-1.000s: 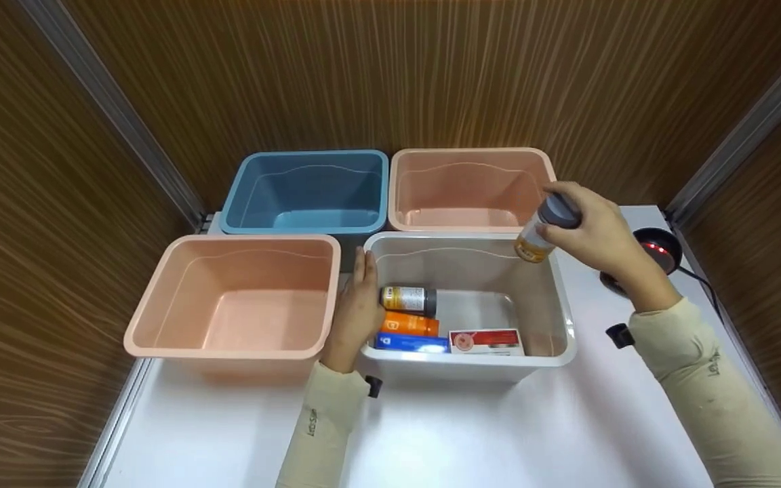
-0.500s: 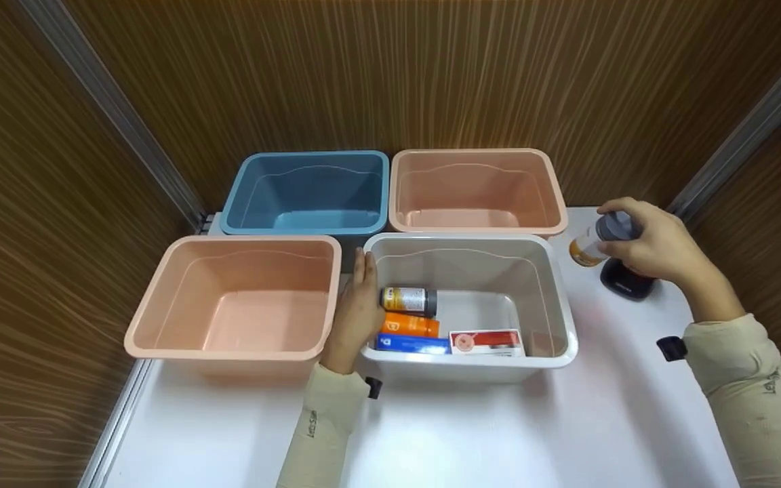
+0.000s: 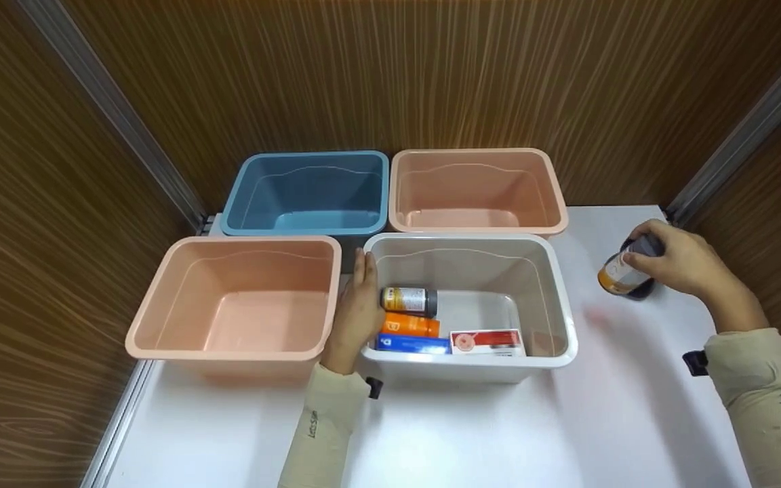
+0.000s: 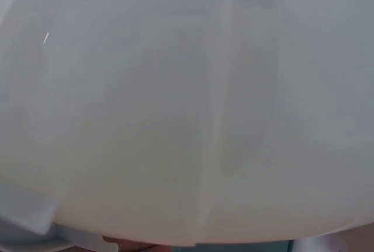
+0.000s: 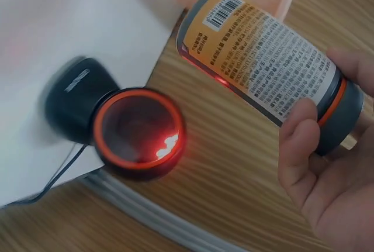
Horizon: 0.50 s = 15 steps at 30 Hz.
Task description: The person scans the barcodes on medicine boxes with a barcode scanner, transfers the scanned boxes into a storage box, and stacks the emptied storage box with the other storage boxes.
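My right hand (image 3: 689,264) grips a bottle (image 3: 624,271) by its dark cap, tilted over the right side of the table. Its orange and white label, with a barcode and dense print, shows in the right wrist view. Close to the bottle stands a black barcode scanner (image 5: 140,129) with an orange ring and a glowing red light. My left hand (image 3: 356,315) rests with extended fingers against the left rim of the white bin (image 3: 468,366). Inside that bin lie a similar bottle (image 3: 407,300), an orange tube (image 3: 411,325), a blue box (image 3: 412,343) and a red-and-white box (image 3: 485,342).
Left of the white bin stands a peach bin (image 3: 228,354). Behind are a blue bin (image 3: 306,230) and a second peach bin (image 3: 478,229). Wood-grain panels (image 3: 390,74) wall in the white table (image 3: 445,434). Pale bin wall (image 4: 175,100) fills the left wrist view.
My right hand has carried the bottle from over the white bin's right rim, rightward and toward me, to the scanner. The left hand has stayed in place.
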Motion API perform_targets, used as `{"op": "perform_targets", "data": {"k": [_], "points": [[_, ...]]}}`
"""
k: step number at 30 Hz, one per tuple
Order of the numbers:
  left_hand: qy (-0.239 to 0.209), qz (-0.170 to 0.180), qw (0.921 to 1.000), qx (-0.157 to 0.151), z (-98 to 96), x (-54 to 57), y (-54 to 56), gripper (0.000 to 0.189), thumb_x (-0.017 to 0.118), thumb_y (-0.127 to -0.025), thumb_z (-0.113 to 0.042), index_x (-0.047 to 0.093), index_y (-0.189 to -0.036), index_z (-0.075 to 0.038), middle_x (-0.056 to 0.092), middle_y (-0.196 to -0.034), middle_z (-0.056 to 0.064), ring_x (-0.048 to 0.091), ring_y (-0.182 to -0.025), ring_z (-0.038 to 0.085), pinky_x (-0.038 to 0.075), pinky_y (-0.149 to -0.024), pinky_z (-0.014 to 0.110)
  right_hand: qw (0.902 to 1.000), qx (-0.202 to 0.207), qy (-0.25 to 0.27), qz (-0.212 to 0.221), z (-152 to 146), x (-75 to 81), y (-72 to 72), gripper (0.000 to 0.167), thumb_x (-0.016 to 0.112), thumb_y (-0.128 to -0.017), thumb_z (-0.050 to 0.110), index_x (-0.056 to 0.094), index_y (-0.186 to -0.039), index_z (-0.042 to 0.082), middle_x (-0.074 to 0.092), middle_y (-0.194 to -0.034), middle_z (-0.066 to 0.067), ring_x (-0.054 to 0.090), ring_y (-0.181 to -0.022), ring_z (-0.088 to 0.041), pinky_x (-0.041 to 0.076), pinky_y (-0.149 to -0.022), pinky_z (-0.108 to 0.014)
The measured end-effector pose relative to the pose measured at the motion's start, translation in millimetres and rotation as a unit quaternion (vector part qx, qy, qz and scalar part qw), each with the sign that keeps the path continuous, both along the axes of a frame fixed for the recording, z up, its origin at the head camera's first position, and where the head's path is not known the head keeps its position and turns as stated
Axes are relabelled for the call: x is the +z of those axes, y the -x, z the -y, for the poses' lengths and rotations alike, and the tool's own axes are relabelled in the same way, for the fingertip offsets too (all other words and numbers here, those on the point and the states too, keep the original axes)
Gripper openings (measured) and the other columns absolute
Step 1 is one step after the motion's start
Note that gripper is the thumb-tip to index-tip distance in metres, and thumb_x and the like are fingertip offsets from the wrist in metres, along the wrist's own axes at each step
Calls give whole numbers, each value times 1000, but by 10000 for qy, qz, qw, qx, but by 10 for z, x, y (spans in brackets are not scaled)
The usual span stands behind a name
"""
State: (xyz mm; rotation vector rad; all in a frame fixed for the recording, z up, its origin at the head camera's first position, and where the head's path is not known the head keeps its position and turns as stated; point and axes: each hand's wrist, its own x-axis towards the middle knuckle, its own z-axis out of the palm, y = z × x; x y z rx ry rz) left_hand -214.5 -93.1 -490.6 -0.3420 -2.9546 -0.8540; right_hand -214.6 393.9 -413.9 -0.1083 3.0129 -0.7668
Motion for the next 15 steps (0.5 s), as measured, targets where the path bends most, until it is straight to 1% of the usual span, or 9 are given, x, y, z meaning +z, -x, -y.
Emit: {"op": "perform_targets", "data": {"k": [2,4,7,10,15], "points": [[9,38,10000,16,-4,3,-1,84,60,-85,12,21,-158,3,9,-166,23,42,-137,41,32,-114,48,9999,3,-8,152,-67,-35,-25,50,66,-97,37,53,-129,1,57,-115,-33,55,-100,-48,48,-66,-45],[45,54,10000,30,-9,11,-6,84,60,-85,12,21,-159,3,9,-166,23,44,-136,41,35,-113,48,9996,27,-27,285,-131,-71,-49,50,65,-97,35,52,-131,1,55,-118,-35,54,-102,-50,48,-69,-49],[93,32,10000,14,-11,12,-8,85,61,-84,11,21,-159,3,9,-166,23,48,-133,40,38,-110,48,9988,102,-60,479,-211,-136,-85,47,64,-98,32,51,-131,2,53,-119,-37,53,-102,-51,49,-70,-50],[137,-28,9999,-27,-10,11,-8,84,61,-85,10,22,-158,4,10,-166,24,50,-131,41,41,-108,49,9981,187,-179,562,-268,-205,-110,45,66,-97,29,52,-130,2,55,-117,-37,54,-102,-50,48,-70,-50],[178,-50,9998,-29,-9,3,-1,82,61,-87,9,22,-158,4,10,-166,24,52,-129,39,43,-106,46,9962,160,-266,818,-329,-272,-130,52,66,-96,26,47,-135,-3,51,-124,-40,50,-109,-55,47,-78,-63]]}}
